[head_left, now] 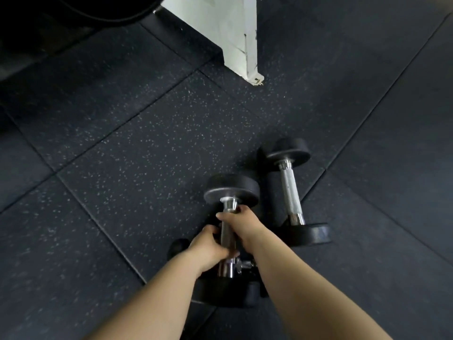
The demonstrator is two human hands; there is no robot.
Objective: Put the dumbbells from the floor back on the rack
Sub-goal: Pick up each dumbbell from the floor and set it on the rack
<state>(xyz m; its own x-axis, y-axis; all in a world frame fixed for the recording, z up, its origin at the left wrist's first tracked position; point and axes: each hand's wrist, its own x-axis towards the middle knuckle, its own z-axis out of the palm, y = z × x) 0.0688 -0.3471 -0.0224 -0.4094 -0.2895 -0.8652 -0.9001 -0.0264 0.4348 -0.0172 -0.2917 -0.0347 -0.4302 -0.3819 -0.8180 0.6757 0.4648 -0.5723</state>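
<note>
Am gripping near dumbbell (226,234) low centre: left hand (210,249) and right hand (239,223) fingers closing round chrome handle. Second dumbbell (293,190) lying on floor (122,155), just right.

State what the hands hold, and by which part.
Both the left hand and right hand grip one dumbbell by its chrome handle, between the two black heads.

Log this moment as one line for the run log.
hands: left hand and right hand both on near dumbbell handle | far dumbbell: on floor, untouched | rack: none identifiable
</note>
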